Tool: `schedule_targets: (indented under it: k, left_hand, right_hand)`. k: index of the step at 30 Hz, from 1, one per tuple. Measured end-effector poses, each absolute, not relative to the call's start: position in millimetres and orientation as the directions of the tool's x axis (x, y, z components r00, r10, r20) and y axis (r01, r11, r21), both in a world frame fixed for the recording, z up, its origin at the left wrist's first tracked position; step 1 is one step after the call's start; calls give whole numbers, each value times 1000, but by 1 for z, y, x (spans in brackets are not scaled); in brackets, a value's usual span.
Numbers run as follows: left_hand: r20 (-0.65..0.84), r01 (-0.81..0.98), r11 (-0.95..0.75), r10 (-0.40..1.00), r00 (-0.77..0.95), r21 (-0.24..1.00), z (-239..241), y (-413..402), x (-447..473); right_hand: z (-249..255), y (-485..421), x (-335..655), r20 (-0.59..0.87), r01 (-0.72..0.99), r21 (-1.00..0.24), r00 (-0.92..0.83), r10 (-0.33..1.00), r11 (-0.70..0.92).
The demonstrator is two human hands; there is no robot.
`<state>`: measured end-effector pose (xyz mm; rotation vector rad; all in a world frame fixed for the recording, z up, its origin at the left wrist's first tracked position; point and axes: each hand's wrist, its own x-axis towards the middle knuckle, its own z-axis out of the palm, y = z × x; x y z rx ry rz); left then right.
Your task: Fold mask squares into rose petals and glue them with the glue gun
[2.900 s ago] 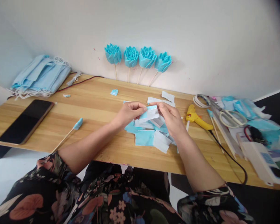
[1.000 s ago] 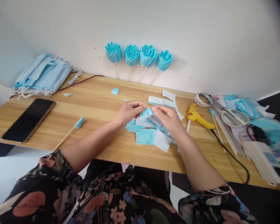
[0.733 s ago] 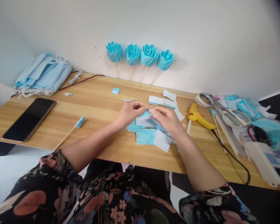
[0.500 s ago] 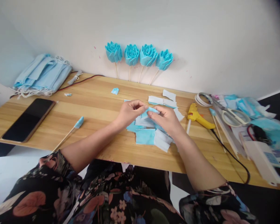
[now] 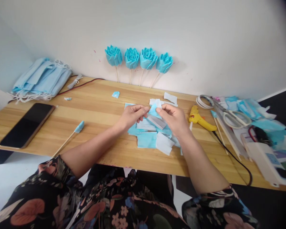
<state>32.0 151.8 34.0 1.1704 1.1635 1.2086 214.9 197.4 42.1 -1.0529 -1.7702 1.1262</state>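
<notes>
Between my two hands is a small piece of blue mask fabric (image 5: 153, 110), partly folded, with a white side showing at its top. My right hand (image 5: 173, 118) pinches its right edge between thumb and finger. My left hand (image 5: 134, 115) is closed at its left corner, thumb against the fingertips. Under both hands lie several cut blue and white fabric pieces (image 5: 146, 140) in a loose pile. To the left, a stick with a blue wrapped tip (image 5: 79, 127) rests on the table, and a small folded blue petal (image 5: 115, 94) lies farther back.
Several blue fabric flowers (image 5: 132, 58) on sticks lean against the wall. A stack of masks (image 5: 41, 78) and a phone (image 5: 27, 125) lie left. On the right are a yellow glue gun (image 5: 201, 119), tape roll (image 5: 203, 102), scissors (image 5: 235, 119), fabric scraps (image 5: 268, 125) and a white device (image 5: 262, 162).
The fabric piece in my hands has been turned and now stands up more, its folded blue face showing. My hands have moved slightly apart. The camera view has shifted a little.
</notes>
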Motion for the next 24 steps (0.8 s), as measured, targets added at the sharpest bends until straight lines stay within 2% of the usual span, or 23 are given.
schedule_targets:
  k: [8,14,18,24]
  left_hand:
    - [0,28,-2,999,52,1000,34,151,33]
    - [8,-11,-8,1000,6,1000,34,152,33]
    - [20,-9,-20,1000,11,1000,32,152,33]
    - [8,11,-8,999,33,1000,32,152,32]
  right_hand:
    - [42,193,212,218,283,-888,-433,874,362]
    - [44,193,213,248,248,-900,-383,890,358]
    - [44,193,213,220,224,-914,-426,878,338]
    - [42,194,212,236,276,-883,-437,868,379]
